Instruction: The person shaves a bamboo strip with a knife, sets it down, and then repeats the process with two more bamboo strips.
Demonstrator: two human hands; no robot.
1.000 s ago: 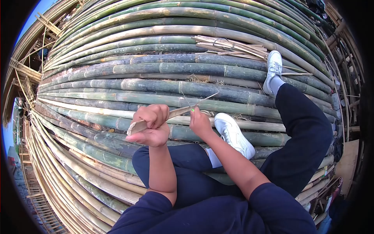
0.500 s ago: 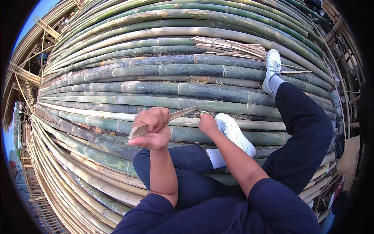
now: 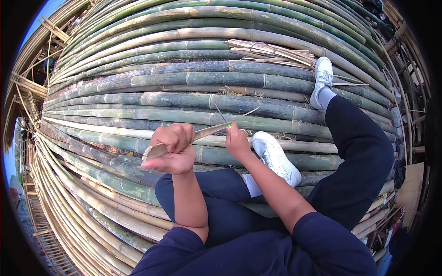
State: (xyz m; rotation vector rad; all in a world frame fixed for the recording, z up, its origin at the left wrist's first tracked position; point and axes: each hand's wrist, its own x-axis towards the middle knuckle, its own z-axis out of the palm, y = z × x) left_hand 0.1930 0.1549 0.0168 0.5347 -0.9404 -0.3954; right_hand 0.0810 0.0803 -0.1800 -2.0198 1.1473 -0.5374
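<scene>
My left hand [image 3: 172,147] is closed round a split bamboo strip [image 3: 209,131], whose thick end juts out past the thumb. The strip slants up to the right and tapers to a thin tip. My right hand [image 3: 237,140] grips a small knife with a bit of bright green at its handle [image 3: 229,126]. Its thin dark blade [image 3: 220,112] points up and left, crossing the strip or touching it just beyond the right fist. A fine curl shows near the strip's thin end. Most of the knife handle is hidden in my fingers.
Long green bamboo poles [image 3: 184,80] lie side by side beneath me. A tied bundle of split strips [image 3: 271,53] rests on them near my outstretched white shoe [image 3: 323,76]. Paler thin poles [image 3: 87,207] run along the left. A board [image 3: 410,193] stands at the right.
Both hands have shifted a little to the left, the right one also slightly upward. The knife blade has moved left along the strip and now tilts more to the left.
</scene>
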